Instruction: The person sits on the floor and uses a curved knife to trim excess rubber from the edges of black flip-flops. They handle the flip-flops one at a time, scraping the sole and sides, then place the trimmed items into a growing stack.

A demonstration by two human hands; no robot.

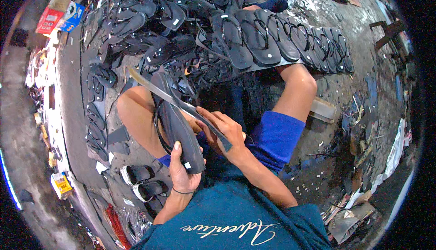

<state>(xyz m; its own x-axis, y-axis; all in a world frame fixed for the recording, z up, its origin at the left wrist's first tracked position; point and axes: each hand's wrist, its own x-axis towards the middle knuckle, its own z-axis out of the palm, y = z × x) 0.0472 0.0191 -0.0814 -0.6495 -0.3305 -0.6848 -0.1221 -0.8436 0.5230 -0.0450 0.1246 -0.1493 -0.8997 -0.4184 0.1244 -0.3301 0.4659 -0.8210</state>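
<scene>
My left hand (185, 170) is closed round the heel end of a black flip-flop (178, 125), thumb on top of its sole by a small white sticker. The flip-flop stands on a slant, toe end pointing away from me, its strap bulging out at the left side. In my right hand (225, 129) is a long, thin, curved knife (156, 91) with a dark grip end. Its blade passes across the flip-flop's upper right edge and reaches beyond it to the far left. I cannot tell whether the blade touches the rubber.
Many black flip-flops (172, 16) lie heaped beyond my knees. A row of flip-flops (281, 36) leans together on a board at the far right. Black-and-white sandals (138, 175) rest at the near left. Scraps litter the floor, and a red-and-blue box (52, 16) stands far left.
</scene>
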